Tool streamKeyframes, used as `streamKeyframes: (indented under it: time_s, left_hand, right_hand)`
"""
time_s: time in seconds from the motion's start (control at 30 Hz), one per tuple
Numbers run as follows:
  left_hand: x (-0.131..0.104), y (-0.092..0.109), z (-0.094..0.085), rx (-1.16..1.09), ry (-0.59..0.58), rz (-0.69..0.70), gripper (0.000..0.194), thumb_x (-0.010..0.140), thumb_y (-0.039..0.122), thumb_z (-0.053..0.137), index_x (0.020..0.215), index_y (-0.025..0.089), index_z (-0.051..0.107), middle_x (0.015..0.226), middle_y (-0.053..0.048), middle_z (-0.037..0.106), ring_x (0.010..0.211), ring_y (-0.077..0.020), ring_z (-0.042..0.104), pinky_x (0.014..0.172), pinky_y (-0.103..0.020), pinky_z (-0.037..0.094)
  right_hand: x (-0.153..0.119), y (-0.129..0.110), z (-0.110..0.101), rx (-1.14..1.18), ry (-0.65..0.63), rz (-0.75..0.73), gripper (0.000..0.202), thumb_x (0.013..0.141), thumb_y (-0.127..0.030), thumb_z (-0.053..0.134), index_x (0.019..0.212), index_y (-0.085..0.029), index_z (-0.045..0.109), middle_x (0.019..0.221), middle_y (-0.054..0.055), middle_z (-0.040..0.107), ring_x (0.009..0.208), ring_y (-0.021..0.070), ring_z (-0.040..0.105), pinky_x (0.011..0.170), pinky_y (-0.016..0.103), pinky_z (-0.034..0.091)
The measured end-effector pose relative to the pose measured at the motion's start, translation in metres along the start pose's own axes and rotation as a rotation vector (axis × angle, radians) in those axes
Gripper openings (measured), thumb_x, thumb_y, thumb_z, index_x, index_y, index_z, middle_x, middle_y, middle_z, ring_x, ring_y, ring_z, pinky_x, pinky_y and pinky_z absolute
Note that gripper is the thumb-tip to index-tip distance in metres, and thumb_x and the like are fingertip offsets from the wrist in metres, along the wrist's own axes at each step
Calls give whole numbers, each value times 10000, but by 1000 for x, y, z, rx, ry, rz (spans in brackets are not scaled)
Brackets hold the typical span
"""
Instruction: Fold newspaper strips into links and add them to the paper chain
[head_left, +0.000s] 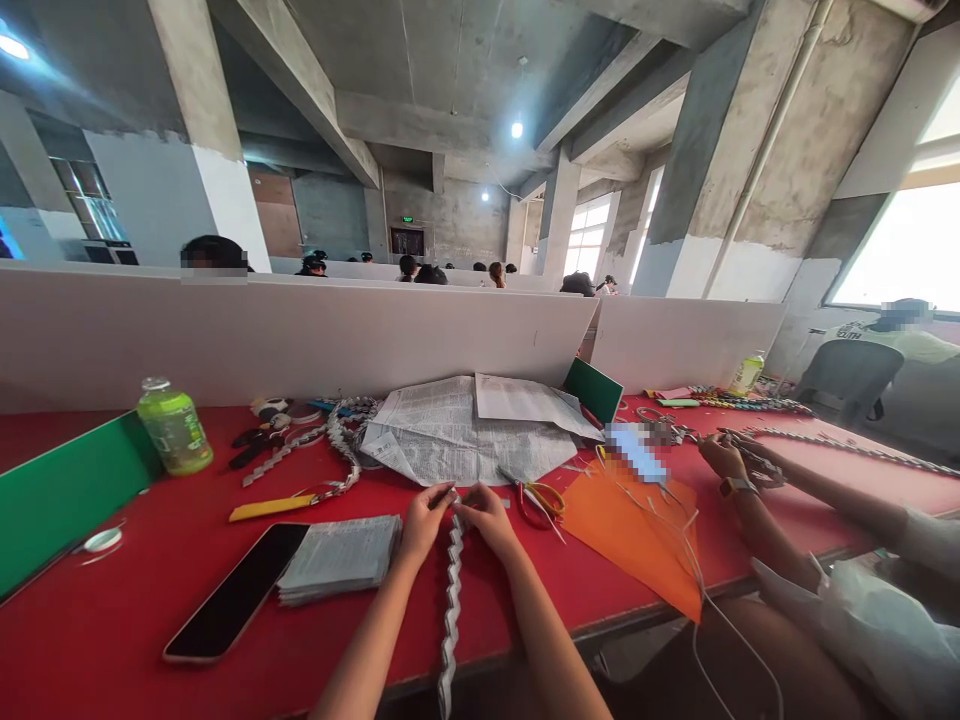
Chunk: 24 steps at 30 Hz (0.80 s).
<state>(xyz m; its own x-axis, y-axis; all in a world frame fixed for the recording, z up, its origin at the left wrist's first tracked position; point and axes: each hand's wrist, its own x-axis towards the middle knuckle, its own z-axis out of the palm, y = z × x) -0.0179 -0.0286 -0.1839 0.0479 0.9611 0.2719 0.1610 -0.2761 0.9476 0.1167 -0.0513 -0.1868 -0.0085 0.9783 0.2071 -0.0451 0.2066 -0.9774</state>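
Zigzag strip [453,600] crosses red table [90,640]; concrete room [442,60].

Bare forearms [375,628], apparently bare hands [425,524]

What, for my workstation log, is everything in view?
Table: one, red, foreground
Phone: one, black, left
Paper stack: one, grey, beside phone
Newspaper sheets: several, grey, centre
Folded strip: one, grey-white, below hands
Scissors: one, yellow-handled, centre-right
Sheet: one, orange, right
Bottles: two, green, left and right
Boards: two, green, left and centre-right
Partitions: two, whitish, behind
Chair: one, grey, right
Pillars, lights, people, small clutter: several, mixed, around
Left hand, right hand: two, bare, centre
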Motion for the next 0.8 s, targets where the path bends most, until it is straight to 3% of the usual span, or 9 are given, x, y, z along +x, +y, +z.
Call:
streamKeyframes:
  time_s: [0.13, 0.23, 0.3, 0.4, 0.57, 0.73, 0.8]
  left_hand:
    - [-19, 14, -20, 482, 213, 241, 315, 783, 308, 515, 1042, 150, 603, 1068, -117, 629, 1020, -240, 561, 906, -386, 423]
    - [-42, 23, -39, 923, 350, 191, 309, 794, 189, 468, 1073, 159, 597, 1164, -132, 571, 1090, -288, 499, 926, -451, 373]
    - [-58, 22, -49, 1126, 396, 146, 335, 816, 206, 444, 1120, 153, 577, 1227, -143, 528, 1163, -308, 431, 977, -483, 298]
    - [-77, 11, -58, 1307, 336, 77, 394, 823, 309, 462, 1162, 134, 559, 1250, -165, 516, 1209, -337, 373, 1002, -508, 229]
    - [-88, 0, -57, 1435, 204, -70, 453, 839, 387, 420, 1207, 150, 540, 1301, -173, 479, 1189, -351, 395, 956, -488, 265]
    - [-86, 9, -54, 1458, 163, -126, 489, 851, 418, 384, 1255, 168, 499, 1334, -170, 447, 1223, -355, 362, 964, -491, 245]
    - [-87, 11, -54, 1449, 158, -142, 487, 852, 418, 380, 1254, 171, 499, 1337, -167, 445, 1226, -349, 361, 968, -487, 241]
  right_hand:
    - [-2, 3, -9, -369, 242, -56, 156, 684, -324, 579, 645, -205, 486, 630, -22, 551, 588, 143, 509, 562, 243, 380]
    - [-1, 7, -20, -548, 475, -50, 119, 708, -310, 521, 661, -201, 511, 683, 12, 585, 639, 168, 531, 601, 259, 381]
    - [1, 8, -27, -539, 583, -62, 152, 727, -336, 499, 685, -193, 530, 718, 36, 607, 667, 180, 546, 621, 267, 392]
    - [3, 10, -35, -431, 658, -100, 216, 758, -371, 467, 698, -178, 542, 725, 60, 620, 692, 187, 561, 649, 273, 413]
    - [1, 10, -44, -350, 770, -174, 257, 782, -388, 452, 794, -162, 575, 804, 82, 611, 752, 190, 564, 686, 280, 432]
    - [-5, 10, -58, -324, 987, -65, 429, 848, -367, 313, 1136, -118, 509, 1100, 170, 537, 999, 236, 529, 810, 319, 423]
    - [-7, 9, -59, -362, 990, -12, 482, 847, -303, 269, 1250, -90, 427, 1197, 193, 476, 1092, 256, 484, 874, 347, 394]
